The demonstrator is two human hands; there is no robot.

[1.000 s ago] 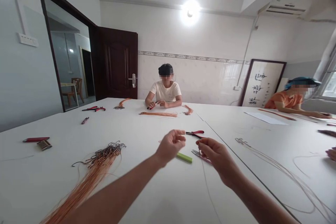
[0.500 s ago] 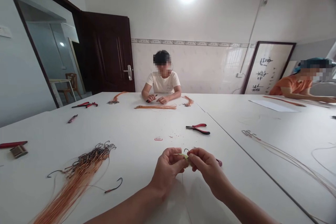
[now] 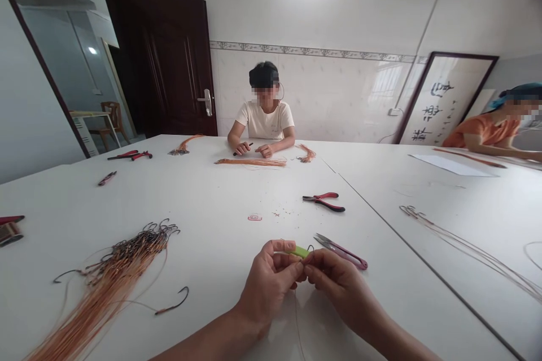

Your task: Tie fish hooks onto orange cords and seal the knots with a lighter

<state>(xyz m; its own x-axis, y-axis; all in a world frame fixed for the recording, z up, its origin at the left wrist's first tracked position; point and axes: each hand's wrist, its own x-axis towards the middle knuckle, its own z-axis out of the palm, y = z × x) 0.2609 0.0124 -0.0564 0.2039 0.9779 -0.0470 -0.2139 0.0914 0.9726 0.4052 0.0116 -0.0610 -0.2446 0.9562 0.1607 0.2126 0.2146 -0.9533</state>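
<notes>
My left hand [image 3: 271, 276] is closed around a small yellow-green piece [image 3: 301, 251], its fingertips meeting those of my right hand [image 3: 334, 279]. A dark fish hook [image 3: 310, 248] sticks up between the pinched fingers of my right hand. Below the hands a thin line [image 3: 297, 316] hangs toward the table's near edge. Just beyond my right hand lie purple-handled thread snips [image 3: 345, 254]. To the left rests a big bundle of hooks [image 3: 144, 242] with orange lines [image 3: 101, 310], and one separate hook [image 3: 173, 302] lies beside it.
Red-and-black pliers [image 3: 326, 201] lie ahead on the white table [image 3: 212, 197]. Several hooks with lines [image 3: 423, 217] are at the right. A person [image 3: 265, 118] sits opposite with orange lines [image 3: 254, 162]; another person [image 3: 486, 130] sits at the far right. A spool [image 3: 9, 232] is far left.
The view has tilted down and shifted slightly. The snips beyond my right hand now show fully. The hook has turned a little between my fingers, and more of the yellow-green piece shows.
</notes>
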